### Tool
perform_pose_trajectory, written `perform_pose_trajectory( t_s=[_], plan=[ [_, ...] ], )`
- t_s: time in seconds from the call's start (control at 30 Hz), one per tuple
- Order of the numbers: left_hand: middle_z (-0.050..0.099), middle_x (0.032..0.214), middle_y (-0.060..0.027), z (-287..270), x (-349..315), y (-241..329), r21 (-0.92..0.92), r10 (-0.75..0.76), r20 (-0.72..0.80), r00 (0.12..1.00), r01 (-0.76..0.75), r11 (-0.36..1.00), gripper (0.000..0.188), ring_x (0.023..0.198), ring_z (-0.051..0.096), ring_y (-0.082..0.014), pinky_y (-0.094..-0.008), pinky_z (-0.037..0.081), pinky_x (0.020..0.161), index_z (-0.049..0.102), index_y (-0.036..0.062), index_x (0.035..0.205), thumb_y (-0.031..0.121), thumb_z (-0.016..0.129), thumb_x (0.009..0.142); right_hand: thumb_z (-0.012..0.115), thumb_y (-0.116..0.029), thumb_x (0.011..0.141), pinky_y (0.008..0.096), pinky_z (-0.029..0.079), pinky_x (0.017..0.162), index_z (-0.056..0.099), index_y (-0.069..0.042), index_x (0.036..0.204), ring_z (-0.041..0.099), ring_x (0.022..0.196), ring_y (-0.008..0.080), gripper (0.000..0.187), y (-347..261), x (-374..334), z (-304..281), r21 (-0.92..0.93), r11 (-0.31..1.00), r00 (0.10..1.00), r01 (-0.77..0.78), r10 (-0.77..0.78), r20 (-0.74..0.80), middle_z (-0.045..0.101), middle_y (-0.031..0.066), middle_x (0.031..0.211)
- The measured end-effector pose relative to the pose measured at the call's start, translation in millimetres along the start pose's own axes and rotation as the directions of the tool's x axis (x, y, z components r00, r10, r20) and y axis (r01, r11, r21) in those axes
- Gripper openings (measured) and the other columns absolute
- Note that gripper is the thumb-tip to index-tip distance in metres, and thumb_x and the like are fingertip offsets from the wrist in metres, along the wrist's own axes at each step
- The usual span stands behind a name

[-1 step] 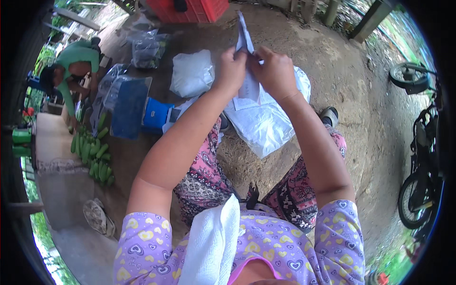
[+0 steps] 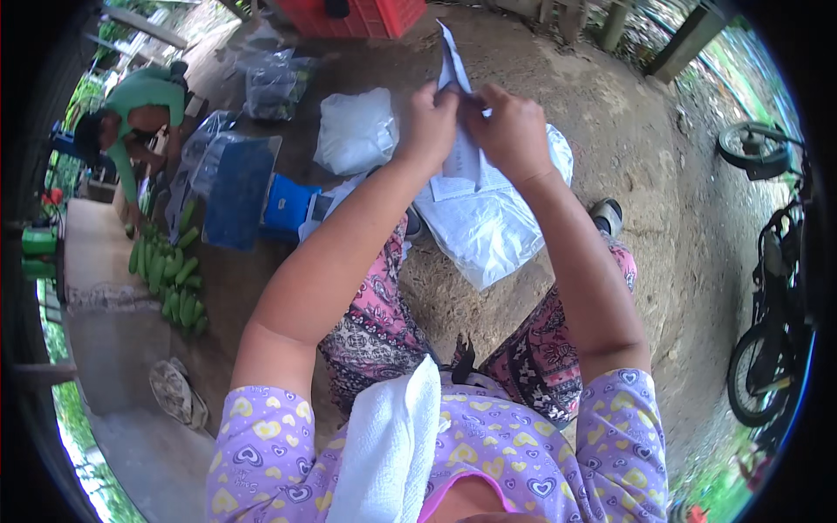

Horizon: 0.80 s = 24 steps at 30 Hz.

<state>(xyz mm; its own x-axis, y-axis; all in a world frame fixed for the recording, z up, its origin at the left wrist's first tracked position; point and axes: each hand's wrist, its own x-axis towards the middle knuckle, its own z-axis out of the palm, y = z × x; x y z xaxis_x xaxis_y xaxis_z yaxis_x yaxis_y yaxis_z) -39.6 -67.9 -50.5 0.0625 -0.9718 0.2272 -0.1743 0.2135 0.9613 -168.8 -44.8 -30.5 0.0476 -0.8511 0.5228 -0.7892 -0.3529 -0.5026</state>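
Observation:
Between both hands is a folded sheet of white paper (image 2: 452, 57), standing up at its top and hanging down below the fingers. My left hand (image 2: 429, 131) pinches its left side, fingers curled in. Against the other side, my right hand (image 2: 513, 135) is closed with thumb and fingertips pressed to the paper. The two hands nearly touch. Beneath them a clear plastic bag (image 2: 493, 248) with white contents lies on the ground, partly covered by my right forearm. Another stuffed white plastic bag (image 2: 353, 132) sits to the left of my left hand.
Further left are a blue device (image 2: 288, 207), a dark blue flat panel (image 2: 240, 196) and green bananas (image 2: 170, 270). A person in green (image 2: 144, 105) bends near the bananas. A red crate (image 2: 366, 19) stands ahead, clear bags (image 2: 277, 83) nearby, a motorcycle (image 2: 767, 288) far right.

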Motion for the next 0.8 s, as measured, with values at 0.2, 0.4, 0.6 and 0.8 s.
perform_pose_trajectory(
  t_s=[0.2,0.4,0.6,0.8],
  plan=[
    [0.065,0.076,-0.0113,1,-3,15,0.071,0.143,-0.086,0.986,-0.137,0.988,0.031,0.067,0.060,-0.0177,-0.0351,0.048,0.061,0.061,-0.0007,0.092,0.030,0.059,0.090,0.060,-0.019,0.077,0.0461,0.050,0.066,0.063,-0.005,0.079,0.063,0.071,0.0373,0.014,-15,2,-1,-0.032,0.998,0.999,0.050,-0.050,0.011,0.065,0.0176,0.076],
    [0.066,0.083,-0.0225,6,6,16,0.008,0.211,-0.201,0.957,-0.214,0.977,0.029,0.080,0.066,-0.0357,-0.0411,0.051,0.073,0.063,-0.0039,0.091,0.020,0.066,0.076,0.065,-0.007,0.077,0.0331,0.055,0.072,0.062,0.001,0.113,0.067,0.095,0.0265,0.037,-21,-3,-13,0.255,0.967,0.972,0.003,-0.063,0.228,0.065,0.0180,0.108],
    [0.067,0.077,-0.0194,-72,36,12,0.070,-0.054,-0.110,0.992,0.062,0.996,0.030,0.071,0.067,-0.0264,-0.0406,0.052,0.067,0.065,-0.0042,0.091,0.024,0.064,0.081,0.059,-0.007,0.086,0.0282,0.056,0.076,0.059,-0.002,0.121,0.059,0.110,0.0235,0.034,-7,-15,-33,0.179,0.979,0.924,0.097,-0.155,0.349,0.051,0.0132,0.134],
    [0.068,0.094,-0.0080,-250,-60,-126,0.267,-0.061,-0.262,0.963,0.133,0.954,0.029,0.084,0.062,-0.0137,-0.0310,0.049,0.076,0.062,0.0003,0.109,0.023,0.058,0.091,0.055,-0.006,0.090,0.0308,0.052,0.082,0.055,-0.004,0.126,0.055,0.116,0.0224,0.036,25,-49,-57,0.072,0.994,0.883,-0.077,0.035,0.467,0.051,0.0115,0.134]
  ],
)
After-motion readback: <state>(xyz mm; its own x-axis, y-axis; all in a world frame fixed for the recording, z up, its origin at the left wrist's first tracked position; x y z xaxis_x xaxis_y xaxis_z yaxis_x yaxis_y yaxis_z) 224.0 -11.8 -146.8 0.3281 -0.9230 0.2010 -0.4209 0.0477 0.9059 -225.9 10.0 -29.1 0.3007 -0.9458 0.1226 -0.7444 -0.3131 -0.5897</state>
